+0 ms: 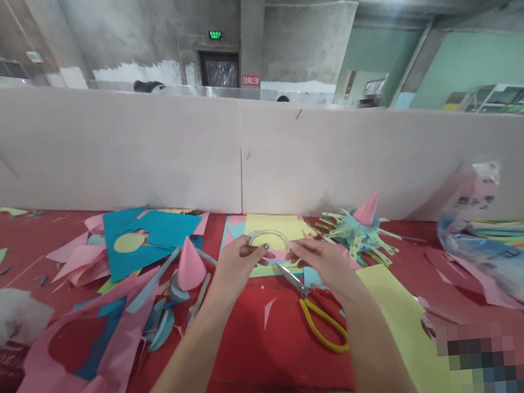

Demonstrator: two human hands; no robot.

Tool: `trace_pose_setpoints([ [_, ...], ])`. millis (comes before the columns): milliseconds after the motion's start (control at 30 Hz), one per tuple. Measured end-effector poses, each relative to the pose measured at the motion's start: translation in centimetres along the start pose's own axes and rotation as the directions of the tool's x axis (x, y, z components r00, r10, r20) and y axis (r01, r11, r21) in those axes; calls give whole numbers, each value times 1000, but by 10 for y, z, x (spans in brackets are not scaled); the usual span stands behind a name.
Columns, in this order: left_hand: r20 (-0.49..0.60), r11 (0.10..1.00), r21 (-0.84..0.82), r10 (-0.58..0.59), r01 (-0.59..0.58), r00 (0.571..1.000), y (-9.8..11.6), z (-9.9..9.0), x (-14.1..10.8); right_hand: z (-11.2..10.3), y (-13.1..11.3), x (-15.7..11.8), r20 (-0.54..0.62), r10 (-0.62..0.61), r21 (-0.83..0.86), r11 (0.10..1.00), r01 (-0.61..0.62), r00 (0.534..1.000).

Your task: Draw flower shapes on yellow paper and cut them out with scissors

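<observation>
Over the red table, my left hand [237, 258] and my right hand [321, 260] are closed in pinches on the two sides of a pale, see-through curved strip [269, 234]. The strip arches between them; I cannot tell whether it is a roll of tape or a bent band. A small shiny spot shows by my left fingertips. Just below my hands lie scissors with yellow handles [324, 328], blades towards my fingers. Yellow paper [277, 221] is behind the strip. A pink paper cone [190, 265] stands left of my left hand.
A pink cone on a fringed blue-green paper piece [361, 230] stands at right. Blue paper [155, 239], pink cut paper [71, 375] and a yellow sheet [391, 307] lie around. Plastic packaging [491, 250] is far right. A white partition [148, 157] closes the table's back.
</observation>
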State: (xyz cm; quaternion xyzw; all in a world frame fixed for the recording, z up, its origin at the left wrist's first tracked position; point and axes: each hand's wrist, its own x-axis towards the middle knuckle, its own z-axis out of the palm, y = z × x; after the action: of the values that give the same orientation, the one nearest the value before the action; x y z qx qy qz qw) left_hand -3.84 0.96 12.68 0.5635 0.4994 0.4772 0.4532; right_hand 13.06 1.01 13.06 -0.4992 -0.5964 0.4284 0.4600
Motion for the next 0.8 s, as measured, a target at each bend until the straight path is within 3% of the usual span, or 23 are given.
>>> trace_pose_setpoints([
  [133, 29, 1000, 6, 11, -11, 1000, 0, 0, 1, -1, 2, 1, 88, 3, 40, 999, -7, 996],
  [367, 37, 1000, -7, 19, -19, 999, 1, -1, -1, -5, 0, 0, 8, -2, 38, 999, 2, 1000],
  [567, 94, 999, 30, 27, -30, 995, 7, -1, -4, -8, 4, 3, 45, -11, -1, 1000, 11, 999],
  [800, 97, 967, 93, 226, -235, 969, -3, 1, -4, -10, 2, 2, -18, 17, -11, 1000, -17, 1000],
])
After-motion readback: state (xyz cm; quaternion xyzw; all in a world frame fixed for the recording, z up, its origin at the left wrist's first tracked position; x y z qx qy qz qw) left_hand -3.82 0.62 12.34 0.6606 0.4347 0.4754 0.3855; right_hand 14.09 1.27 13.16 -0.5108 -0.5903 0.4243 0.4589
